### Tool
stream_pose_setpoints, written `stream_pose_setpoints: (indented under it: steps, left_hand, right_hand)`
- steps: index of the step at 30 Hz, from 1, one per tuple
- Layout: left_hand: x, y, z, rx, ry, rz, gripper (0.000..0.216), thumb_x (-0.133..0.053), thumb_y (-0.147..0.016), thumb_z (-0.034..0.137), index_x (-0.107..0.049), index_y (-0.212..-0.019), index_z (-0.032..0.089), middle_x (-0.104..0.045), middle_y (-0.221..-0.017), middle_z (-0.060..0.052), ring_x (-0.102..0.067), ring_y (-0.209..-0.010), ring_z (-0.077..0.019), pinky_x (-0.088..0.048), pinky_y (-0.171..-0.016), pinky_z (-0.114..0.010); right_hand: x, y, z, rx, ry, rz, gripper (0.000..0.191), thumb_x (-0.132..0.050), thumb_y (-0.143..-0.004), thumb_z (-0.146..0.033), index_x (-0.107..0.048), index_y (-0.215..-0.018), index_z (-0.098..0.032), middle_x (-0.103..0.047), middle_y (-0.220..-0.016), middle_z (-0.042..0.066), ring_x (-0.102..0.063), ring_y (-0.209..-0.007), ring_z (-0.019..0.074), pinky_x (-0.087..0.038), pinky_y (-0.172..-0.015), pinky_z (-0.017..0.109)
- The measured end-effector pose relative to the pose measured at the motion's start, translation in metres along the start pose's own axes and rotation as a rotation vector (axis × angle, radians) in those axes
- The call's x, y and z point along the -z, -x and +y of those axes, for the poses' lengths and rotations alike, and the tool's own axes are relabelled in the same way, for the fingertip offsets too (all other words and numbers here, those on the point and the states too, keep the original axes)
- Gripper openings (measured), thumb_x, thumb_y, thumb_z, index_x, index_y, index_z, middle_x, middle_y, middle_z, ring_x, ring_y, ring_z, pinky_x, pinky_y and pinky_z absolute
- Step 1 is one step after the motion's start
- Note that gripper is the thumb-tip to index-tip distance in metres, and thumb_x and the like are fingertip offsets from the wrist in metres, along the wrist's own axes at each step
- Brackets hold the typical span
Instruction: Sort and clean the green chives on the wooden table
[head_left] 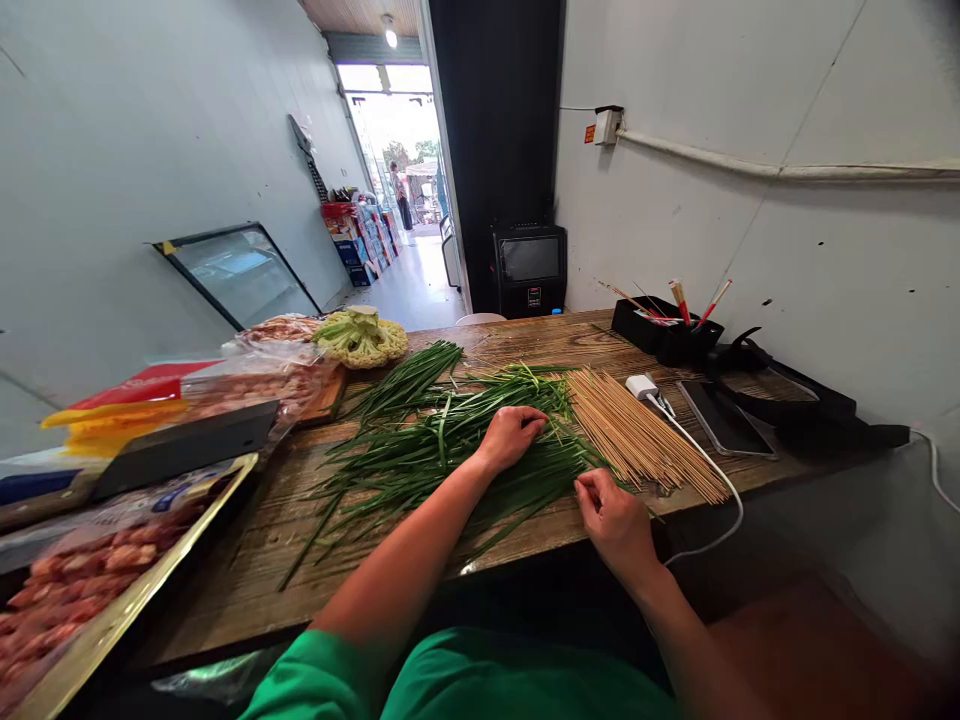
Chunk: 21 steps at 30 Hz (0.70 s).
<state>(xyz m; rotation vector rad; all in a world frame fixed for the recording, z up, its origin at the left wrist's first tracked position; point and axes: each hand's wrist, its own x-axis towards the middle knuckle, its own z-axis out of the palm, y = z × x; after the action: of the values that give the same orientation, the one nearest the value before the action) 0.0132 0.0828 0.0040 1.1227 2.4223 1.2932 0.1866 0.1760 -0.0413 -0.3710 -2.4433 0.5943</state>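
Observation:
Long green garlic chives lie spread in loose bunches over the wooden table. My left hand rests above them, its fingers closed on chives near the cut ends. Nearer the table's front edge, my right hand is pinched closed beside the chive tips; whatever lies between thumb and finger is too small to make out. Just right of the chives, many thin bamboo skewers lie side by side, their lower ends towards me.
To the left are a cleaver, bagged meat, a tray of meat pieces and a cauliflower. At right lie a white charger with cable, a phone, a black bag and a black box.

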Motion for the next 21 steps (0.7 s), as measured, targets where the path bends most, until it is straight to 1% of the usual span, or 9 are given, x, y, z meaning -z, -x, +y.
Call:
stream_pose_setpoints:
  steps: [6,12,21]
  left_hand:
    - [0.0011,0.0009,0.0004,0.028,-0.062,-0.012,0.026,-0.052,-0.076,0.017,-0.071,-0.094,0.015,-0.07,-0.073,0.0,-0.057,-0.063,-0.0106,-0.046,-0.065,-0.021]
    - [0.0008,0.0007,0.001,0.059,0.003,0.02,0.019,-0.058,-0.074,0.018,-0.072,-0.086,0.015,-0.071,-0.076,0.0,-0.061,-0.068,-0.0115,-0.047,-0.07,-0.022]
    - [-0.0012,-0.0011,-0.0014,0.074,0.064,0.049,0.016,-0.059,-0.074,0.018,-0.071,-0.084,0.013,-0.071,-0.078,-0.001,-0.061,-0.069,-0.0115,-0.047,-0.068,-0.022]
  right_hand:
    - [0.0003,-0.0005,-0.0003,0.009,-0.011,0.011,0.016,-0.043,-0.088,-0.028,-0.056,-0.085,-0.019,-0.066,-0.067,0.0,-0.062,-0.056,0.0124,-0.039,-0.052,0.021]
    - [0.0001,0.0001,0.0,0.007,-0.022,-0.005,0.016,-0.043,-0.089,-0.028,-0.055,-0.086,-0.019,-0.066,-0.067,0.0,-0.062,-0.057,0.0131,-0.039,-0.053,0.022]
    - [-0.0002,-0.001,0.0003,0.006,-0.008,-0.005,0.016,-0.043,-0.088,-0.027,-0.055,-0.084,-0.019,-0.065,-0.066,0.0,-0.062,-0.057,0.0126,-0.039,-0.053,0.022]
